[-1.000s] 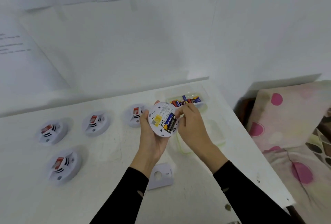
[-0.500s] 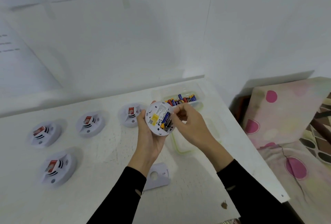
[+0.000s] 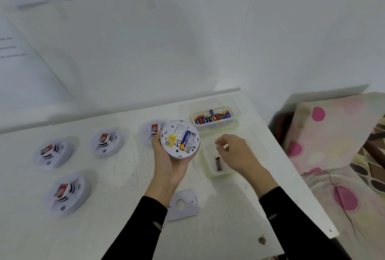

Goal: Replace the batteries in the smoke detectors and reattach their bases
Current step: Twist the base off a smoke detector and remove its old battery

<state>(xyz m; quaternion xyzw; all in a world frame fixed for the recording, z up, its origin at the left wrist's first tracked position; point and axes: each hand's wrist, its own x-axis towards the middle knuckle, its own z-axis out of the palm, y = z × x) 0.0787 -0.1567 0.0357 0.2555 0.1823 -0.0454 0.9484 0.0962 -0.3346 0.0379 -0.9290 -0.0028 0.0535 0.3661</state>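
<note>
On the white table (image 3: 125,228) that fills my view, the main change is on the right side. A moment ago the person's right hand (image 3: 235,153) was working at the back of the smoke detector (image 3: 179,139). Now it has drawn away and hovers over the nearer clear tray (image 3: 206,162). A single dark battery (image 3: 218,163) lies in that tray. I judge that this is the spent cell, just pulled out and dropped. If so, this unit is half done: one slot still needs a fresh cell before its base goes back on. Four other detectors (image 3: 67,192) sit face up on the left part of the table, apparently untouched. The left hand (image 3: 170,166) is raised palm up, with its fingers wrapped round the rim of the upturned detector. It holds the detector's open back tilted toward me, above the table between the row of detectors and the trays. The right hand's fingers are loosely curled with the thumb near the forefinger, and I see nothing held in them. A second clear tray (image 3: 214,127) behind it holds a heap of coloured batteries (image 3: 212,117). The detached base plate (image 3: 183,205) lies flat near the left wrist. Inside the detector, one blue battery (image 3: 186,140) sits beside a slot (image 3: 192,141) that looks empty.
</note>
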